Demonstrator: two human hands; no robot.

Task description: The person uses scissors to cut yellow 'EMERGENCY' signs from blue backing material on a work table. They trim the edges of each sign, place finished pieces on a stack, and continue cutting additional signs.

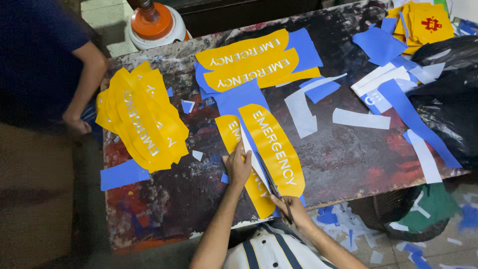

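Note:
My left hand (238, 168) presses flat on a blue backing sheet (234, 97) that carries two long yellow curved labels with white lettering (274, 144). My right hand (295, 208), at the table's near edge, grips dark scissors (275, 190). The blades sit in the gap between the two yellow labels, pointing away from me. A thin white-blue strip lifts up along that line, just right of my left hand.
On the paint-stained table (343, 159) lie a pile of cut yellow labels (142, 122), two more labels on blue (254, 60), a stack of yellow squares (423, 22), blue and white offcuts (303, 107), and a black bag (448, 99). A co-worker's arm (84, 84) is at left. A scrap-filled basket (398, 219) stands below.

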